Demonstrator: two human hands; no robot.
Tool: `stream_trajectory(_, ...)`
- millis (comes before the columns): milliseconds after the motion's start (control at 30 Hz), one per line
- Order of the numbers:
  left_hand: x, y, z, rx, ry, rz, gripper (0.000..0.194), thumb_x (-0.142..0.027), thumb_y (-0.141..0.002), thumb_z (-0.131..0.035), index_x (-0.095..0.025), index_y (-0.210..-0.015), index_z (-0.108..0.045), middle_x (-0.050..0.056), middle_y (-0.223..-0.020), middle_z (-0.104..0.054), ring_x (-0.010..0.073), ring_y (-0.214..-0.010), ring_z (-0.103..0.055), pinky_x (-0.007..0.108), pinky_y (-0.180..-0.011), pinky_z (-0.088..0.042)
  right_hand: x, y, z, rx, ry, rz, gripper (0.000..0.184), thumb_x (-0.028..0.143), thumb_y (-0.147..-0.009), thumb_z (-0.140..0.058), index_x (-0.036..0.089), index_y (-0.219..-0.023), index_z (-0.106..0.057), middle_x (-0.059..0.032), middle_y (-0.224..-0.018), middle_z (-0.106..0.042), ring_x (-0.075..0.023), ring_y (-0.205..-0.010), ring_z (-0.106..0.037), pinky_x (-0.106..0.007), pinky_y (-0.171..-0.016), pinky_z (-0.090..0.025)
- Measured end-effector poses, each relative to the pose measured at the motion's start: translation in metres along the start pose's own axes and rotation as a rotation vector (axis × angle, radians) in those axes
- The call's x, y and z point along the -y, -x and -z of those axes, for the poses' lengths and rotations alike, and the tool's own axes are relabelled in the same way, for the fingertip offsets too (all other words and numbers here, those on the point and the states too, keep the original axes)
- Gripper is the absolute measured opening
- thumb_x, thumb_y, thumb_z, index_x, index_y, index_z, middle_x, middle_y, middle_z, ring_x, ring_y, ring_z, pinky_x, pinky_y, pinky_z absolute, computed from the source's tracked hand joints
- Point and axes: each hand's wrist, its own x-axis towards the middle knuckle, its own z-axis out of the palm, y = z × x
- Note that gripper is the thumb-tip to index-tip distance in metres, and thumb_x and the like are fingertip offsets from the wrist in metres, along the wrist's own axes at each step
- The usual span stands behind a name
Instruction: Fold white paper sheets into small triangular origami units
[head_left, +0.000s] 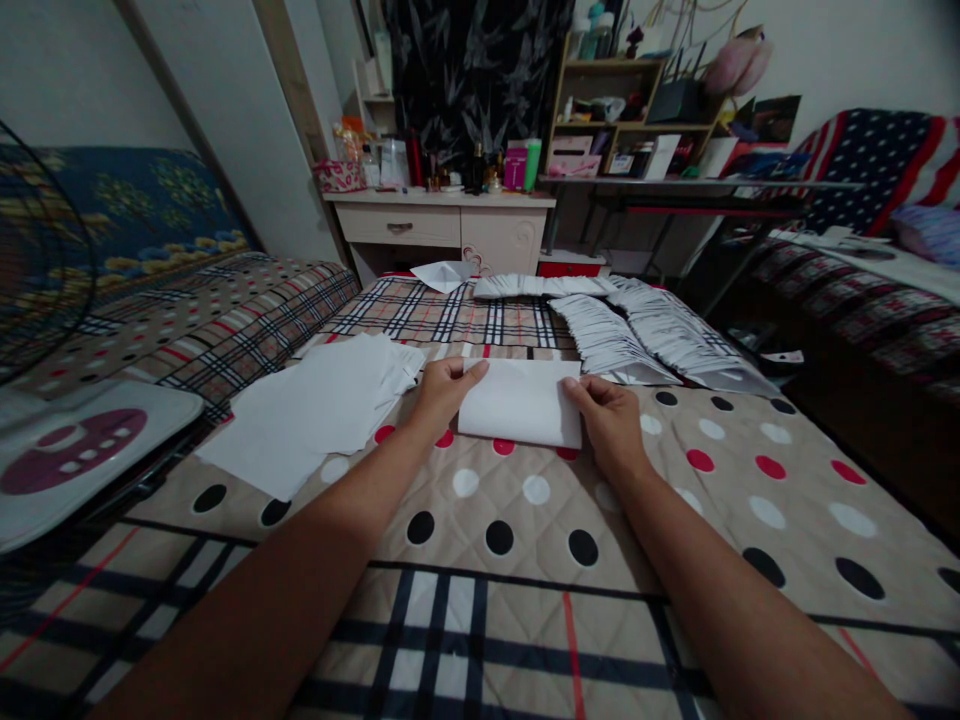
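Observation:
A folded white sheet of paper (pixel 517 405) is held between my two hands, just over the spotted bedspread. My left hand (pixel 444 388) pinches its upper left corner, thumb on top. At the upper right edge my right hand (pixel 606 408) pinches it too, thumb on the near face and the fingers mostly hidden behind. Left of my left hand lies a loose pile of flat white sheets (pixel 315 400). Beyond my right hand, rows of folded papers (pixel 615 340) lie packed side by side, with another row (pixel 544 286) across the back.
The quilted bedspread (pixel 480 560) covers the bed. One white sheet (pixel 442 275) lies at its far edge. A white and purple appliance (pixel 90 450) stands at the left, near a fan guard (pixel 45 250). Behind the bed are a white dresser (pixel 442 225) and a shelf (pixel 607 125).

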Motion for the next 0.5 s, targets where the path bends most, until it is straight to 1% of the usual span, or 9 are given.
stream_trajectory(100,-0.0013,0.0015,-0.0013,0.049,-0.068,-0.011,0.045,-0.054,-0.063,-0.076,-0.011,-0.075,-0.072,0.003,-0.066,-0.066,0.0124,-0.058,-0.052,0.024,-0.053,-0.037,-0.0025,-0.0024,0.0009,-0.073,-0.063,0.003,0.027,0.042,-0.066,-0.075,0.017,-0.075,-0.070,-0.0002,-0.067,-0.065,-0.0129,-0.057,-0.051,-0.024,-0.051,-0.036)
stream_trajectory(200,-0.0023,0.0024,-0.0019,0.076,-0.105,-0.022,0.041,-0.052,-0.066,-0.074,-0.012,-0.075,-0.073,0.002,-0.065,-0.065,0.0121,-0.057,-0.050,0.024,-0.052,-0.035,-0.0036,-0.0049,0.0035,-0.133,-0.085,-0.016,0.026,0.039,-0.063,-0.076,0.017,-0.077,-0.073,-0.0021,-0.071,-0.069,-0.0145,-0.062,-0.055,-0.026,-0.056,-0.040)
stream_trajectory(333,-0.0021,0.0021,-0.0012,0.030,-0.105,-0.041,0.037,-0.049,-0.069,-0.073,-0.013,-0.073,-0.073,0.000,-0.062,-0.063,0.0121,-0.059,-0.050,0.024,-0.054,-0.035,-0.0005,-0.0047,0.0045,-0.193,-0.046,-0.018,0.025,0.038,-0.061,-0.078,0.016,-0.074,-0.074,-0.0032,-0.071,-0.069,-0.0153,-0.063,-0.056,-0.027,-0.057,-0.041)
stream_trajectory(433,-0.0006,0.0018,-0.0013,-0.021,-0.053,-0.046,0.036,-0.048,-0.068,-0.073,-0.014,-0.081,-0.075,0.000,-0.068,-0.066,0.0129,-0.062,-0.052,0.024,-0.057,-0.038,0.0023,-0.0036,0.0032,-0.158,-0.036,-0.017,0.027,0.039,-0.063,-0.075,0.017,-0.077,-0.072,-0.0050,-0.076,-0.070,-0.0152,-0.063,-0.055,-0.026,-0.055,-0.041)
stream_trajectory(500,0.0002,0.0021,-0.0021,-0.053,-0.031,-0.052,0.034,-0.046,-0.068,-0.073,-0.014,-0.081,-0.075,0.000,-0.070,-0.066,0.0132,-0.064,-0.054,0.024,-0.058,-0.039,0.0031,-0.0035,0.0024,-0.139,-0.077,-0.012,0.028,0.039,-0.063,-0.076,0.017,-0.079,-0.070,-0.0043,-0.077,-0.069,-0.0140,-0.062,-0.055,-0.025,-0.054,-0.040)
